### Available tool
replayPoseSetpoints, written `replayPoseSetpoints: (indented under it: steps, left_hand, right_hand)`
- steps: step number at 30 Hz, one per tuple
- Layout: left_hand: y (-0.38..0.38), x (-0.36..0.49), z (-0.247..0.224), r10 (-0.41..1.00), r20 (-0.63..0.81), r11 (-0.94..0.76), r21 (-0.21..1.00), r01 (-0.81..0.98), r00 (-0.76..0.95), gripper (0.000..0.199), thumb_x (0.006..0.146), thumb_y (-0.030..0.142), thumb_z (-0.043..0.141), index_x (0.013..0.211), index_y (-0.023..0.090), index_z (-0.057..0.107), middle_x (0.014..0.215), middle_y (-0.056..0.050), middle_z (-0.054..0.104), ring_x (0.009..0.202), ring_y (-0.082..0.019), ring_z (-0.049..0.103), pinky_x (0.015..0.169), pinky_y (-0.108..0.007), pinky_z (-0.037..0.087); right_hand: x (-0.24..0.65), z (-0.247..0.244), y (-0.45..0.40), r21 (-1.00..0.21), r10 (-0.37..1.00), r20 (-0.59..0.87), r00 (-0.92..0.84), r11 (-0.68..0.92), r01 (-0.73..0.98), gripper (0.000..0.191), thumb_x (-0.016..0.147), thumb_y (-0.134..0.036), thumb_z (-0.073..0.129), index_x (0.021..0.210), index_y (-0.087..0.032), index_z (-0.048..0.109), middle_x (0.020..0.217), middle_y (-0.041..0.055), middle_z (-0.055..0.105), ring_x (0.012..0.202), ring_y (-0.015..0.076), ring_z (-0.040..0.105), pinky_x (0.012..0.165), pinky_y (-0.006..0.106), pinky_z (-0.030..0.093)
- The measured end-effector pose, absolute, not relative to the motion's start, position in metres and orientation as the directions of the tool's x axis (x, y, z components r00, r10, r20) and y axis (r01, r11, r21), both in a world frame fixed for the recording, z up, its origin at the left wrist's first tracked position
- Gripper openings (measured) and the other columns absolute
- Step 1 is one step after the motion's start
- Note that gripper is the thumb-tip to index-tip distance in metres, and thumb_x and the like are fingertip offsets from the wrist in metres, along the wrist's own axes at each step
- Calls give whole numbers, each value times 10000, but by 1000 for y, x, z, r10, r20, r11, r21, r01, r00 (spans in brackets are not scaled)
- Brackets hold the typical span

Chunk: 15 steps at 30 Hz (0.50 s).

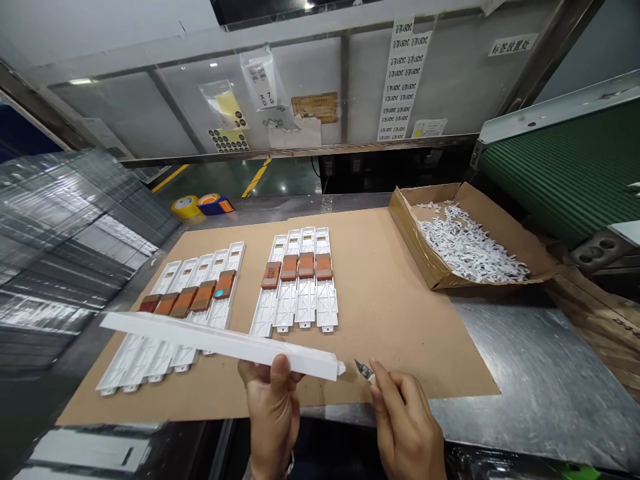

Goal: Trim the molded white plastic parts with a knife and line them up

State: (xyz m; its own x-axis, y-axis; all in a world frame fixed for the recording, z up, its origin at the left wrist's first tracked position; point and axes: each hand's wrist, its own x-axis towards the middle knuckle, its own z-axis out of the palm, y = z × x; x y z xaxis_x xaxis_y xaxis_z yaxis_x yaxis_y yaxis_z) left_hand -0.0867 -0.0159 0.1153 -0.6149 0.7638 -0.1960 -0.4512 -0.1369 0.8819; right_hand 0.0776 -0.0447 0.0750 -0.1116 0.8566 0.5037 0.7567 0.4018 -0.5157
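Note:
My left hand (273,407) grips a long white plastic strip (215,340) near its right end, thumb on the near side. The strip runs up to the left above the cardboard sheet (370,300). In my right hand (407,417) is a small craft knife (364,369), pinched between thumb and fingers. Its blade points up and left, a short gap from the strip's right end. Beyond them lie two groups of white plastic panels (295,300) side by side, ribbed face up. Reddish-brown blocks (306,265) rest across their middles.
A cardboard box (425,257) of small white plastic pieces (467,243) stands at the right, beside a green ribbed conveyor (575,167). Tape rolls (186,207) lie at the back left. Wrapped stacks (65,253) rise on the left. Metal tabletop (540,373) shows at the right.

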Motion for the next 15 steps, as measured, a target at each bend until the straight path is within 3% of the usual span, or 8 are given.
replayPoseSetpoints:
  steps: [5, 15]
  left_hand:
    - [-16, -85, 117, 758, -205, -137, 879, -457, -620, 553, 546, 344, 831, 895, 244, 414, 761, 68, 558, 621, -83, 549, 490, -163, 465]
    - [-17, -88, 115, 761, -209, -128, 880, -458, -615, 539, 560, 332, 824, 910, 248, 422, 708, 81, 515, 614, -84, 539, 507, -174, 467]
  right_hand:
    - [72, 84, -53, -518, 854, 507, -115, 408, 752, 466, 917, -171, 449, 1376, -197, 375, 854, 88, 496, 734, 185, 498, 584, 287, 427]
    - [67, 84, -56, -494, 847, 518, -117, 408, 768, 500, 915, -179, 453, 1399, -226, 338, 845, 83, 505, 733, 195, 505, 614, 310, 434]
